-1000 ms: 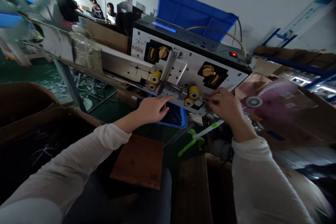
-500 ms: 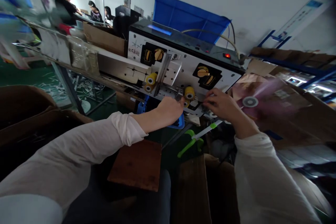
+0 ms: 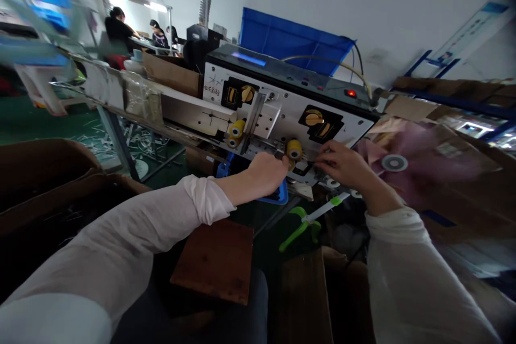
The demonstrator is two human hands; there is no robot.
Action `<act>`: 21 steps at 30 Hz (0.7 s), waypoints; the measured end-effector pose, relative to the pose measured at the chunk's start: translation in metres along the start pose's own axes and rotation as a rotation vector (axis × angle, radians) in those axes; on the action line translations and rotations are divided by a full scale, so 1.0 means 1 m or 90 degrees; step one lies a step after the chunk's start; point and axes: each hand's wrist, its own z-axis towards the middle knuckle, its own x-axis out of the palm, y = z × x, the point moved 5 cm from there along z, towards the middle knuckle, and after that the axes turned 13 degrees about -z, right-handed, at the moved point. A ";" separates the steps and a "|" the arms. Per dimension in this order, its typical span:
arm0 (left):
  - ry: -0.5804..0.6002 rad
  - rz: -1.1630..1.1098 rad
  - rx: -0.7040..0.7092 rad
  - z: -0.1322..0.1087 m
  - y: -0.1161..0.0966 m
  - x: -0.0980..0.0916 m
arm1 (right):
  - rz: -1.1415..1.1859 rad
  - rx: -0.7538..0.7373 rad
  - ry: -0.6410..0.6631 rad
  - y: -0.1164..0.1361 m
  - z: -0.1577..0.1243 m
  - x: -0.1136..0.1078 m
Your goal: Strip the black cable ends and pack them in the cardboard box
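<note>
Since the earlier frame, the left hand has moved along the front of the white machine panel and now sits close to the yellow roller. Its fingers are curled together, but the tips are hidden, so I cannot tell if they clamp something. The fingers of the right hand stay close together just beside the same roller, and I also cannot tell if they pinch anything. Only a narrow gap remains between the two hands, at the machine's lower edge. Under this edge is a blue plastic tray, and there is open room above a green-handled tool. Both forearms reach forward and inward from white sleeves, the left arm lying almost flat across the view, and the right arm rising more steeply. The left arm passes above a brown wooden board.
</note>
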 end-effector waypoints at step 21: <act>-0.088 0.018 -0.063 -0.035 0.021 -0.018 | -0.220 0.178 0.166 0.022 -0.004 -0.001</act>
